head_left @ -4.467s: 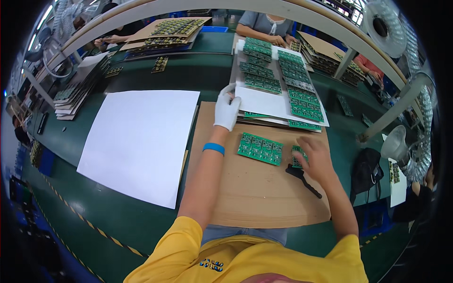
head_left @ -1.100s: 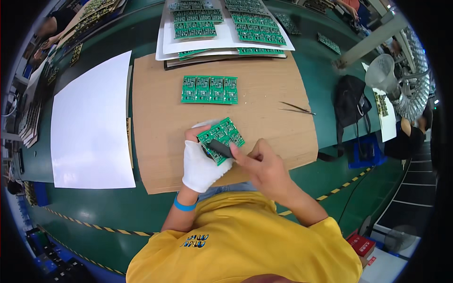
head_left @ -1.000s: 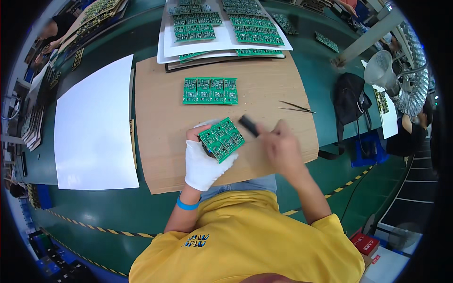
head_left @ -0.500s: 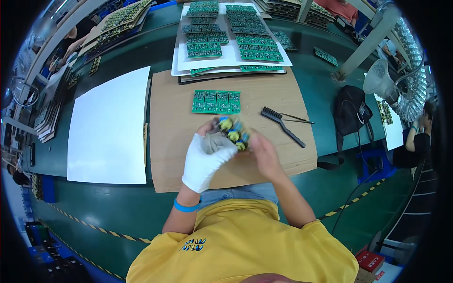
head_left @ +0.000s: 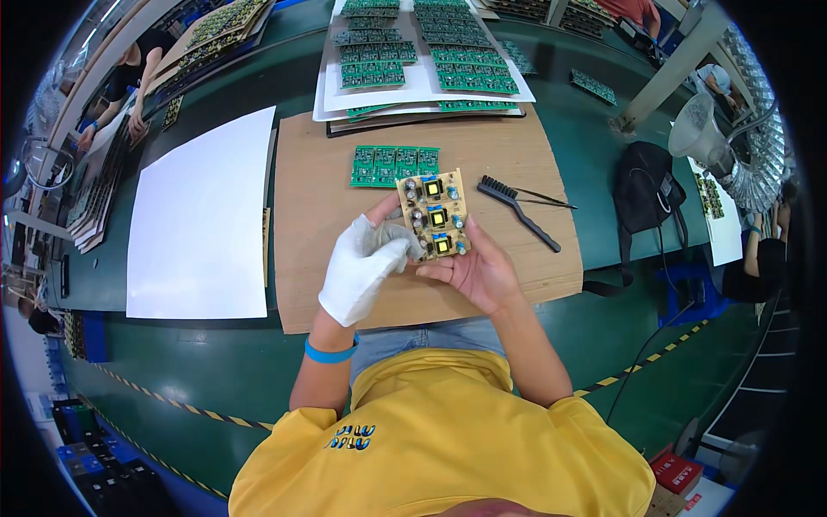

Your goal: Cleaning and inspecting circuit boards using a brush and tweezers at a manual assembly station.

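A tan circuit board panel point(head_left: 438, 219) is held up between my hands, its component side showing yellow-and-black transformers and several capacitors. My left hand point(head_left: 369, 257), in a white glove with bare fingertips, grips its left edge and lower left corner. Bare, my right hand point(head_left: 478, 269) holds the lower right side with the thumb along the edge. Just beyond lies a green circuit board panel point(head_left: 375, 166) on the brown cardboard sheet point(head_left: 327, 224), its near right part covered by the held panel. To the right lie a black brush point(head_left: 520, 214) and dark tweezers point(head_left: 544, 198).
White boards point(head_left: 422, 105) stacked at the back carry rows of green panels. A large white sheet point(head_left: 202, 224) lies at left. At right are a black bag point(head_left: 646, 194) and a fume extraction hose point(head_left: 758, 164). Another person's hand point(head_left: 136, 125) is at far left.
The tan panel, tilted and blurred before, is now turned with its component face in full view and steady. My right fingers now rest beneath its lower right side.
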`<state>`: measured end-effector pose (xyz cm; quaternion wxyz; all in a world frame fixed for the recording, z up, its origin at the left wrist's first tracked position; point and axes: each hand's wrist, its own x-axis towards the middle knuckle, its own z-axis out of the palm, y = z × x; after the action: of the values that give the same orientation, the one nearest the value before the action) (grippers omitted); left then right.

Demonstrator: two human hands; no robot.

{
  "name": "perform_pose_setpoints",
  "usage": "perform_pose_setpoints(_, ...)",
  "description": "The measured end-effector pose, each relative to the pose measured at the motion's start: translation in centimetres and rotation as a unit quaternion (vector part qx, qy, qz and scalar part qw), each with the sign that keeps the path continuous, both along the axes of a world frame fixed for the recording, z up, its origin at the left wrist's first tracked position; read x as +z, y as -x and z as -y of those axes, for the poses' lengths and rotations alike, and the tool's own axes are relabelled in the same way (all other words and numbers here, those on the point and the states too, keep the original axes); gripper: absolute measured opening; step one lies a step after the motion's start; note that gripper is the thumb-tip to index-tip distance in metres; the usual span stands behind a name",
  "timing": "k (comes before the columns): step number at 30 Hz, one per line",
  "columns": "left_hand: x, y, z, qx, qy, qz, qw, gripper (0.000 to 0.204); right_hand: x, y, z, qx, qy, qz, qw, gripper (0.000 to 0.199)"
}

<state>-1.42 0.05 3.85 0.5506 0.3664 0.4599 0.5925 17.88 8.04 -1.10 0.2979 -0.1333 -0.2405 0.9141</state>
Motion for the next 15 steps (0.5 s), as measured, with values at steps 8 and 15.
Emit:
perform_pose_setpoints(8,0.3,2.4,-2.3,0.028,-0.098,-0.261,0.96,0.047,1.0,-0.2,-0.6,-0.034,-0.023,-0.023,0.999,0.053)
perform_pose_setpoints(15,-1.0,13.8,-14.8,0.462,-0.116,-0.568,0.671,0.036,5.8,3.2,-5.4,-0.185,-0.485,0.252,0.817,0.043)
